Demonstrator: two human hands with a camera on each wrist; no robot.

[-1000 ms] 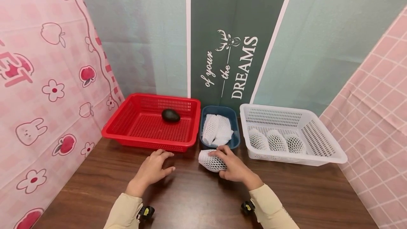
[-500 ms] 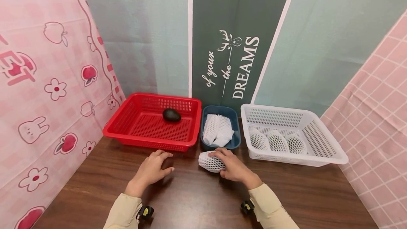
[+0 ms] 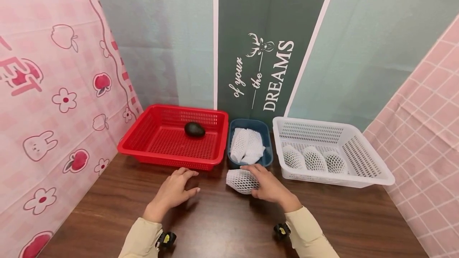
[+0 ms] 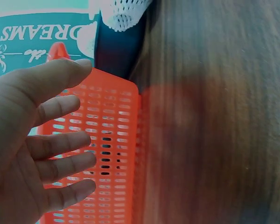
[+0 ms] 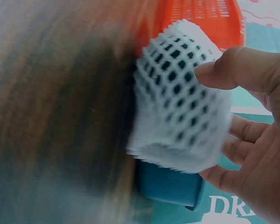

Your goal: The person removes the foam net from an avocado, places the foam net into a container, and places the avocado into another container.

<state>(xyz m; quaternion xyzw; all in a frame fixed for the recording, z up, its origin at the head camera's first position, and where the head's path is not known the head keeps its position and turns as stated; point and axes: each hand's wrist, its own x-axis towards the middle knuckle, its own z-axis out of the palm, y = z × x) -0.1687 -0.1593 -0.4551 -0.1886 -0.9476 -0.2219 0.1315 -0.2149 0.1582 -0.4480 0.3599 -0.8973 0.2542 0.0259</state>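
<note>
My right hand [image 3: 269, 185] holds a dark fruit in a white foam net sleeve [image 3: 242, 181] just above or on the table, in front of the blue bin. In the right wrist view, the thumb lies on the near side of the net sleeve [image 5: 177, 98], fingers on the far side; dark skin shows through the mesh. My left hand [image 3: 173, 189] holds nothing; its fingers are spread and relaxed in front of the red basket [image 3: 168, 160]. Inside that basket lies one bare, dark avocado [image 3: 195, 129].
Between the baskets stands a blue bin [image 3: 266, 138] with loose white foam nets [image 3: 247, 145]. At the right, a white basket [image 3: 333, 177] contains 3 netted fruits [image 3: 314, 159]. Fabric backdrops rise behind and on both sides of the wooden table [image 3: 218, 226].
My right hand has shifted very slightly right, with its fingers a little straighter over the netted fruit. The left hand stays almost still. The whole head view has drifted slightly.
</note>
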